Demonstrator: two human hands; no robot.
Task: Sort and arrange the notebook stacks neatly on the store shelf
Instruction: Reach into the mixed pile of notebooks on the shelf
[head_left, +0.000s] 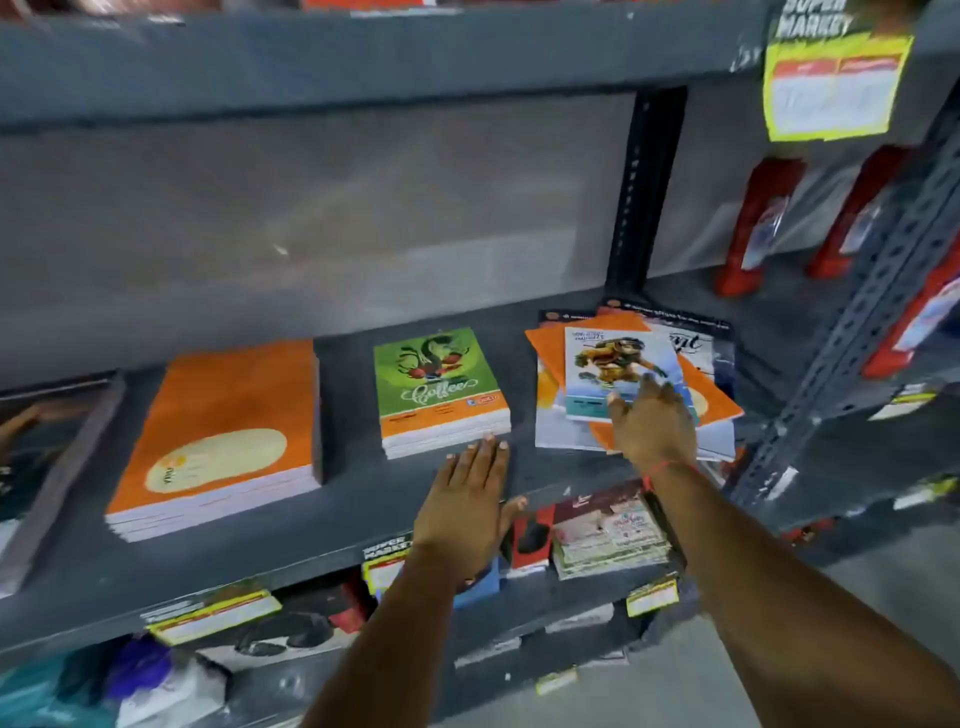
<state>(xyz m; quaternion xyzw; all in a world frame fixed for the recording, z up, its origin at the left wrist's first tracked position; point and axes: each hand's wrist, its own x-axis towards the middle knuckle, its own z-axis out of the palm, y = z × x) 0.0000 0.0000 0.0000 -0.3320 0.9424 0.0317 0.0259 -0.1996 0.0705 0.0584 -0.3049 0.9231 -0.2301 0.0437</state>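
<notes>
Three notebook stacks lie on the grey shelf (343, 499). A squared stack with a plain orange cover (218, 415) is at the left. A smaller stack topped by a green "Coffee" notebook (439, 382) sits in the middle. At the right is an untidy pile (701, 364) of crooked notebooks, a light-blue one with a cartoon figure (608, 364) on top. My left hand (467, 499) lies flat with fingers straight, fingertips just before the green stack's front edge. My right hand (652, 426) rests spread on the front of the blue notebook.
A black slotted upright (644, 192) stands behind the untidy pile. Red packaged items (758, 223) hang at the right behind a grey perforated post (878, 322). The lower shelf holds small packets (608, 530) and yellow price tags (213, 618). Another dark stack (47, 467) lies far left.
</notes>
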